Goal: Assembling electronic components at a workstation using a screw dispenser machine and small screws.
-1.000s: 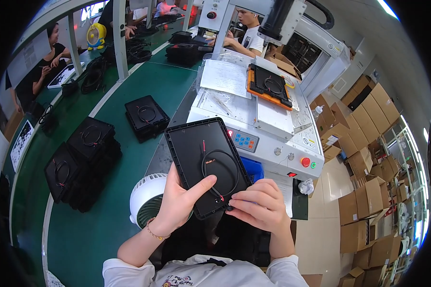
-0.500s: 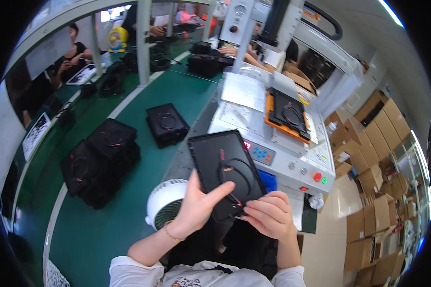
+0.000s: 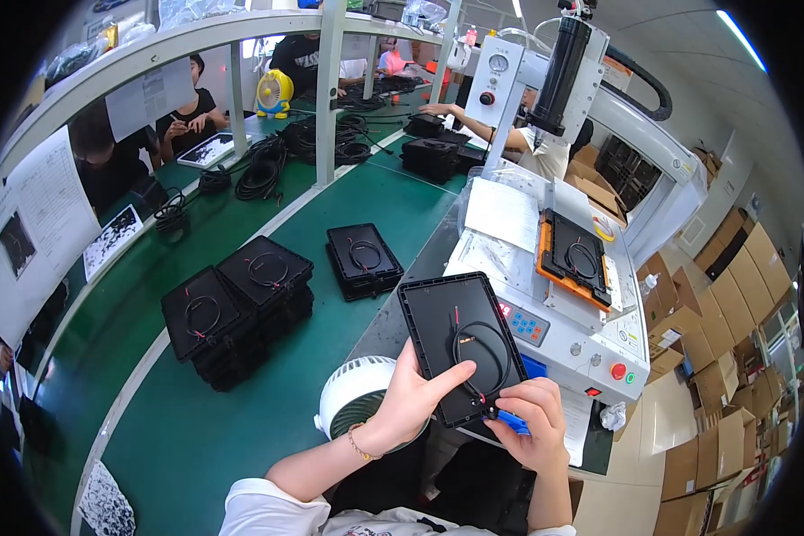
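Note:
A black rectangular plastic cover (image 3: 438, 313) is tilted up in front of me, with a coiled black cable (image 3: 506, 344) on its inner face. My left hand (image 3: 420, 389) grips the cover by its left side, thumb across the face onto the cable. At the lower right corner, the fingers of my right hand (image 3: 531, 424) are pinched together beside a small dark piece; what exactly they hold is too small to make out. Some blue shows just behind those fingers. Red-tipped wire ends are visible on the cover.
Stacks of similar black covers (image 3: 263, 268) stand on the green bench (image 3: 241, 438), with a smaller stack (image 3: 364, 259) nearer. A white fan (image 3: 357, 393) sits beside my left arm. On the right, a press machine (image 3: 581, 348) carries another cover (image 3: 573, 255) in an orange fixture. Co-workers sit beyond.
My view has tilted up and shifted left, so the surroundings appear lower and farther right. Both hands stay on the cover; blue now shows by my right fingers.

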Motion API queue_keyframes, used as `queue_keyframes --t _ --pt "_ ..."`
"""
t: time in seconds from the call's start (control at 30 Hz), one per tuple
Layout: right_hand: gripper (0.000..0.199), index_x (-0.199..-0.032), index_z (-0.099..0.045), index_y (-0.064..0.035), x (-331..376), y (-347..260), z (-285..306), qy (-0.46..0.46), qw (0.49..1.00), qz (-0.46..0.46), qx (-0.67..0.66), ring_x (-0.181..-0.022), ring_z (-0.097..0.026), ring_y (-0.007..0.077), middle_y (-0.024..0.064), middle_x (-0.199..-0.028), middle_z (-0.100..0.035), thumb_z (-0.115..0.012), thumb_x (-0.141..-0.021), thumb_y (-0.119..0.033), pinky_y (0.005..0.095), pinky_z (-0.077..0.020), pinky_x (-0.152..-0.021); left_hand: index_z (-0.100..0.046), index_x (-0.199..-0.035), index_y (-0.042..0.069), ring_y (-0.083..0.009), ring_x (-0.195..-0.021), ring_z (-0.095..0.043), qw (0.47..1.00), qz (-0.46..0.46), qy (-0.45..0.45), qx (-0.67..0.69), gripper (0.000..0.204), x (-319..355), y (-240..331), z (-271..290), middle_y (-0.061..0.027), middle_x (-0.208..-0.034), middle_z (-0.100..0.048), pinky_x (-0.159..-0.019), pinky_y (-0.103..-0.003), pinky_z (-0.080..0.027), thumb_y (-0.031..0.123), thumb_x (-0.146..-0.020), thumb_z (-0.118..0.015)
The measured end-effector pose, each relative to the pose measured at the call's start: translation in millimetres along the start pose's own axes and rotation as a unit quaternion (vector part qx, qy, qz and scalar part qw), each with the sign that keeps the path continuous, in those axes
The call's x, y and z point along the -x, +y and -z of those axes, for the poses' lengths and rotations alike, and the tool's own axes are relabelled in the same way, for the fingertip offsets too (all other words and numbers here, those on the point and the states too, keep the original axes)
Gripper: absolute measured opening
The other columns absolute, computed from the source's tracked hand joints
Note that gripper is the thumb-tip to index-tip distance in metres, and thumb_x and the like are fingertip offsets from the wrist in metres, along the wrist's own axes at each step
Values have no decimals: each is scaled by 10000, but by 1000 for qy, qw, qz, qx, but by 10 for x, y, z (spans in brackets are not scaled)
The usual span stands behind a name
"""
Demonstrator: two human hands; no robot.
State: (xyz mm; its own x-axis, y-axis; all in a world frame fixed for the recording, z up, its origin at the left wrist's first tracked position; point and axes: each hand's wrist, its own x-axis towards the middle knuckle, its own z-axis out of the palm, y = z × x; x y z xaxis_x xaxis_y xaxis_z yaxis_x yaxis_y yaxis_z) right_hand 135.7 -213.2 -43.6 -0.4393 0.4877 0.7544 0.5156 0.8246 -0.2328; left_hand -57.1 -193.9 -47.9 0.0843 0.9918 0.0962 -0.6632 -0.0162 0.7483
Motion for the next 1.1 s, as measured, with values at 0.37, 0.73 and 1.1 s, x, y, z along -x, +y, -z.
queue_keyframes --t 0.37,0.73,1.1 --pt "383 -990 -694 -72 -73 -60 100 8 1000 -4 15 -1029 -586 277 86 -1178 -635 -844 -660 -196 408 -470 -878 -441 -1272 23 -145 -1036 -619 1000 11 -12 10 464 -14 -24 -34 -87 -1162 -604 -851 -301 -552 -28 -871 -670" --pt "1137 -1509 -184 31 -751 186 616 -311 930 -192 -25 -1246 -493 398 283 -1434 -377 -734 -742 -603 418 -417 -1019 -316 -1406 169 -190 -1129 -600 983 172 -13 55 587 140 -117 -303 -56 -1271 -538 -903 -359 -566 25 -920 -612" --pt "1253 -1494 -137 97 -729 213 1153 -324 913 -234 85 -1142 -531 422 314 -1320 -469 -776 -655 -579 394 -428 -990 -405 -1375 145 -148 -1130 -581 969 204 -139 -15 433 -72 -119 -971 -28 -1273 -548 -870 -343 -530 145 -969 -557"
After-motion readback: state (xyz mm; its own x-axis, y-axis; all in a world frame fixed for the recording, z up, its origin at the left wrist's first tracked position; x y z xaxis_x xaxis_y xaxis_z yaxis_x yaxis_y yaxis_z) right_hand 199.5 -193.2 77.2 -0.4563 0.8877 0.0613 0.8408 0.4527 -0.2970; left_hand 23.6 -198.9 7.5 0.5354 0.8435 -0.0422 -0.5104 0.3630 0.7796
